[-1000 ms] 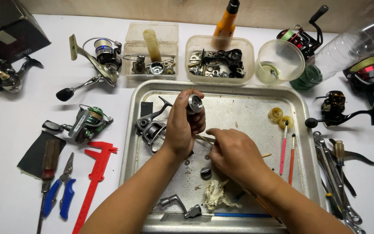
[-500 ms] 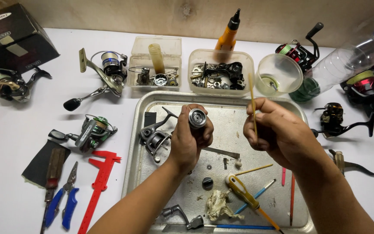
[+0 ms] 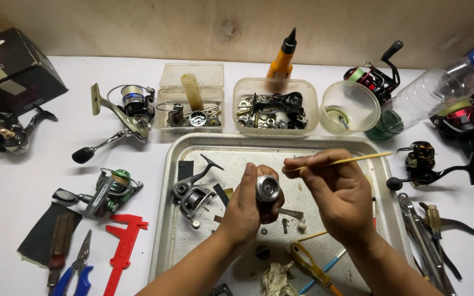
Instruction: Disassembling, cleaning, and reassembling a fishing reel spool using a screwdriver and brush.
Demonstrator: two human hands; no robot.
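My left hand (image 3: 248,208) grips a small silver cylindrical reel part (image 3: 267,188), open end up, over the metal tray (image 3: 178,164). Just to its right, my right hand (image 3: 338,189) pinches a thin yellow stick (image 3: 352,160) that lies almost level, its tip close to the reel part. A grey reel body (image 3: 192,193) rests on the tray left of my left hand. A yellow-handled screwdriver (image 3: 309,267) and a crumpled rag (image 3: 277,279) lie at the tray's front.
Behind the tray stand two clear boxes of parts (image 3: 190,104) (image 3: 274,105), an orange bottle (image 3: 281,60), a clear cup (image 3: 349,106) and a plastic bottle (image 3: 440,87). Fishing reels (image 3: 124,112) (image 3: 108,189) (image 3: 429,167), a red caliper (image 3: 123,244) and blue pliers (image 3: 75,268) surround it.
My right hand rose from the tray's front with the yellow stick and swung it level beside the reel part. My left hand kept hold of the part and shifted slightly.
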